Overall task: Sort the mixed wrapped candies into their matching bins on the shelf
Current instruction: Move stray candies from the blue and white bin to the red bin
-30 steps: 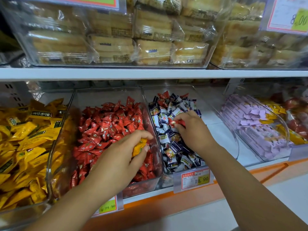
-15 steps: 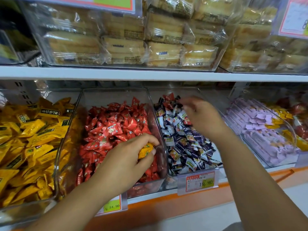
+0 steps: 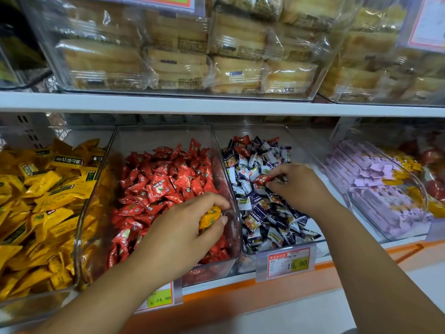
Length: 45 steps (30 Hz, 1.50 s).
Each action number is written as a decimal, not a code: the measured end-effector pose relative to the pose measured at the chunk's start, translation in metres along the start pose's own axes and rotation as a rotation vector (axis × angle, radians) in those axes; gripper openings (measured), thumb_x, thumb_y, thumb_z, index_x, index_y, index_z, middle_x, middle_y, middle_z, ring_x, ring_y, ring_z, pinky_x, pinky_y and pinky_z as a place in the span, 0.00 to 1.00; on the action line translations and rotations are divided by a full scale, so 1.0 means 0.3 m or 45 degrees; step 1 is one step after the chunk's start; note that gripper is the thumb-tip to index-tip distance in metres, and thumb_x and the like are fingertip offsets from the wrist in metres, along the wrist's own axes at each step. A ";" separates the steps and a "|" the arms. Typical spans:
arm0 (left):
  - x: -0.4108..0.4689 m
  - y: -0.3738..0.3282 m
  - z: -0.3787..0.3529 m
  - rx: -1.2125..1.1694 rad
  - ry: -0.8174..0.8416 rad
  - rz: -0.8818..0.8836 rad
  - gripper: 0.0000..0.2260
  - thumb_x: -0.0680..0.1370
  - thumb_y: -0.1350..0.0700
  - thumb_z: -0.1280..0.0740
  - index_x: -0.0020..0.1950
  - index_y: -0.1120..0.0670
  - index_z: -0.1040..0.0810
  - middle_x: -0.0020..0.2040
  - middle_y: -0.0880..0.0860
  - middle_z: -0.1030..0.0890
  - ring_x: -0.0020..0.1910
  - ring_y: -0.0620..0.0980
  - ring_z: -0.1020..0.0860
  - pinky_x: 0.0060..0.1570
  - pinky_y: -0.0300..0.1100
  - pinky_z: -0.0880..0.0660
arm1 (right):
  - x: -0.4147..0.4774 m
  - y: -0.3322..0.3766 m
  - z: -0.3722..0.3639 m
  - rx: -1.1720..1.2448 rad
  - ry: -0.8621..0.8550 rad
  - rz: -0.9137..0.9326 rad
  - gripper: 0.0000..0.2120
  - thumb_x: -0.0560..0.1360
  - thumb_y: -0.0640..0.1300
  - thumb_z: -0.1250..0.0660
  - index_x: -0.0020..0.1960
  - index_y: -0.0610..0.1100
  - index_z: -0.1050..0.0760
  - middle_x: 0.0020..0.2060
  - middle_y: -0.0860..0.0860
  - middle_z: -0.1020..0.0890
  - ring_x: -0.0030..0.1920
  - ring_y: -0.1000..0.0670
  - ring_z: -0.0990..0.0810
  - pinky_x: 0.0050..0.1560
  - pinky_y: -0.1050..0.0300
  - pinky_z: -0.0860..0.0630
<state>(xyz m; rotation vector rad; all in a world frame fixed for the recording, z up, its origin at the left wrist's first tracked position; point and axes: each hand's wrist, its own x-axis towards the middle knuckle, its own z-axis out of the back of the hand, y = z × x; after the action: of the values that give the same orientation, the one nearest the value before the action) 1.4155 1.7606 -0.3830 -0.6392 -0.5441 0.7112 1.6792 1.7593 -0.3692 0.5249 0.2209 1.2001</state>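
Pinching a red candy (image 3: 263,178), long axis left-right, right hand (image 3: 301,186) sits just right of the red-candy bin (image 3: 163,137). Left hand (image 3: 178,232), over that bin, grips a yellow candy (image 3: 209,216).

Left hand (image 3: 179,231) grips a yellow candy (image 3: 210,216); right hand (image 3: 301,189) pinches a red candy (image 3: 262,179).

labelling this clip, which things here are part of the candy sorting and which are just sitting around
In the job: left hand, yellow candy, right hand, red candy, red bin, blue-and-white bin, yellow bin.
Just there: cake packs, purple sweets, price tag.
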 end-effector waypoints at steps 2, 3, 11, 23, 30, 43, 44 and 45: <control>-0.001 0.000 0.002 0.021 -0.006 -0.010 0.08 0.78 0.43 0.38 0.57 0.36 0.29 0.45 0.32 0.25 0.35 0.45 0.23 0.34 0.42 0.28 | -0.004 0.011 -0.004 0.004 0.015 0.033 0.14 0.73 0.51 0.28 0.58 0.55 0.22 0.56 0.51 0.21 0.62 0.47 0.29 0.60 0.50 0.27; -0.002 -0.001 0.003 0.030 -0.010 -0.016 0.08 0.78 0.44 0.38 0.57 0.36 0.28 0.44 0.30 0.25 0.35 0.45 0.24 0.32 0.39 0.31 | -0.008 0.018 -0.010 -0.001 0.007 0.052 0.12 0.73 0.51 0.29 0.57 0.57 0.21 0.56 0.52 0.21 0.62 0.47 0.31 0.59 0.50 0.27; -0.003 0.000 0.003 0.074 -0.010 -0.036 0.08 0.79 0.45 0.37 0.57 0.38 0.27 0.43 0.24 0.28 0.35 0.36 0.27 0.31 0.32 0.38 | -0.032 0.103 0.049 0.102 -0.127 0.134 0.11 0.78 0.56 0.36 0.42 0.51 0.21 0.31 0.53 0.24 0.29 0.58 0.29 0.31 0.63 0.33; -0.003 -0.009 0.002 0.115 0.007 -0.024 0.08 0.79 0.45 0.38 0.58 0.37 0.29 0.44 0.23 0.29 0.35 0.36 0.27 0.31 0.31 0.38 | 0.136 0.150 -0.106 -0.018 -0.019 0.279 0.20 0.82 0.41 0.43 0.73 0.47 0.34 0.55 0.41 0.21 0.51 0.40 0.22 0.47 0.57 0.28; -0.002 -0.009 0.003 0.142 -0.002 -0.026 0.09 0.80 0.45 0.37 0.59 0.38 0.28 0.44 0.21 0.31 0.36 0.29 0.28 0.33 0.29 0.37 | 0.120 0.126 -0.074 0.093 -0.033 0.191 0.11 0.76 0.43 0.33 0.57 0.48 0.20 0.48 0.49 0.17 0.43 0.49 0.21 0.37 0.62 0.31; 0.000 -0.009 -0.001 0.171 0.030 -0.053 0.08 0.78 0.41 0.40 0.57 0.34 0.32 0.48 0.21 0.32 0.37 0.40 0.25 0.33 0.31 0.35 | 0.234 0.119 -0.085 0.036 -0.087 0.197 0.18 0.82 0.43 0.43 0.72 0.42 0.32 0.67 0.43 0.27 0.64 0.43 0.27 0.59 0.60 0.33; 0.000 -0.005 -0.002 0.163 0.025 -0.056 0.09 0.78 0.40 0.40 0.57 0.34 0.33 0.49 0.22 0.31 0.37 0.41 0.24 0.35 0.34 0.31 | 0.262 0.110 -0.099 -0.049 -0.044 0.176 0.20 0.82 0.44 0.43 0.73 0.43 0.35 0.68 0.43 0.28 0.66 0.42 0.29 0.62 0.55 0.33; 0.001 -0.002 -0.003 0.157 0.021 -0.057 0.09 0.78 0.39 0.41 0.57 0.33 0.33 0.49 0.23 0.31 0.37 0.43 0.23 0.37 0.38 0.28 | 0.286 0.105 -0.114 -0.112 -0.019 0.170 0.20 0.82 0.46 0.44 0.74 0.45 0.36 0.68 0.44 0.28 0.65 0.41 0.29 0.63 0.51 0.30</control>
<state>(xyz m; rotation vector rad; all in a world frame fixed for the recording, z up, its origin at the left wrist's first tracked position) 1.4166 1.7601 -0.3832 -0.5159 -0.4939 0.6912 1.6691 1.8563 -0.3734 0.4772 0.1209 1.3294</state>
